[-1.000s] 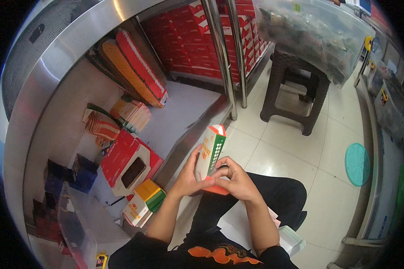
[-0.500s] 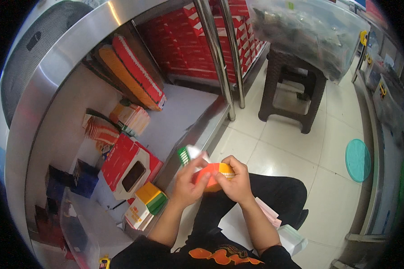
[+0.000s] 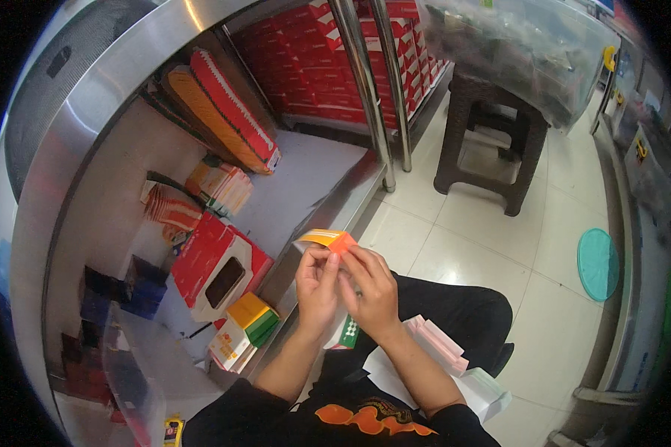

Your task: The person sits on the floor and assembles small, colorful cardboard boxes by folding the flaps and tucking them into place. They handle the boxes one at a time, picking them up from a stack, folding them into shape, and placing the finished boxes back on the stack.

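Above my lap, both hands hold a printed paper carton with orange and yellow faces, bent at its creases. The fingers of my left hand are closed on its lower edge, thumb at the orange corner. My right hand pinches the right side of that corner. A green and white patterned panel shows below my hands; whether it belongs to the same carton I cannot tell. On my lap lie pink folded card pieces and pale white card, partly behind my right forearm.
Left, a low steel-edged shelf holds yellow, green and white cartons, a phone on a red box, and stacked card. Beyond stand red boxes, a dark stool under a clear bin, and a teal disc.
The carton has been turned over and raised, its yellow face now pointing up and left. The green panel went from upper left of my hands to below them. My hands have drawn closer together.
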`<state>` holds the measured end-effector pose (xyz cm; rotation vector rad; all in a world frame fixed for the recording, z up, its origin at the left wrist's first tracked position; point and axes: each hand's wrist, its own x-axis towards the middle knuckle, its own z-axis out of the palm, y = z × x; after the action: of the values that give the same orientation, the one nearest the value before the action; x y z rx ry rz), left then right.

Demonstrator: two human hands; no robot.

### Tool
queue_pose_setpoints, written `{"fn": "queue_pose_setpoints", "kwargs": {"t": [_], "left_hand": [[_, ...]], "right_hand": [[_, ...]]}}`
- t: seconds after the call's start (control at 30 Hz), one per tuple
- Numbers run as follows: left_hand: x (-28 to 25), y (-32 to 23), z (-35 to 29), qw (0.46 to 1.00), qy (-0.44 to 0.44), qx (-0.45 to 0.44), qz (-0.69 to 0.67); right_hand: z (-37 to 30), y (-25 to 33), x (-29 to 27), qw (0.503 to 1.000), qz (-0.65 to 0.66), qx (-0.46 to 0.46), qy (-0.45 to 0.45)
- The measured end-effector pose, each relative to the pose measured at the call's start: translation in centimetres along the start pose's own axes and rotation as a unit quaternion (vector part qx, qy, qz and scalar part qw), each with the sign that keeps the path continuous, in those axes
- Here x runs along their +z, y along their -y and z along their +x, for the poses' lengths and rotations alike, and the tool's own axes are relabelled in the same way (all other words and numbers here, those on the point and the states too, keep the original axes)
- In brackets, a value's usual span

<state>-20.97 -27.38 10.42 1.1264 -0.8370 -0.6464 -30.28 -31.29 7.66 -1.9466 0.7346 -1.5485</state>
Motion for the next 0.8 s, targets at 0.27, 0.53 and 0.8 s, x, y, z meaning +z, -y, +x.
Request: {"fn": "queue_pose_setpoints", "kwargs": {"t": [0.27, 0.53, 0.8], "left_hand": [[-0.4, 0.8, 0.0, 0.992, -0.015, -0.090, -0.092], [-0.5, 0.7, 0.2, 0.980, -0.001, -0.117, -0.160], [-0.4, 1.7, 0.0, 0.999, -0.008, -0.031, -0.014]], "right_hand": [[-0.4, 0.4, -0.2, 0.998, 0.016, 0.057, 0.001], [0.2, -0.3, 0.1, 0.995, -0.060, -0.004, -0.084], [0.3, -0.8, -0.5, 0.986, 0.105, 0.115, -0.054]]}}
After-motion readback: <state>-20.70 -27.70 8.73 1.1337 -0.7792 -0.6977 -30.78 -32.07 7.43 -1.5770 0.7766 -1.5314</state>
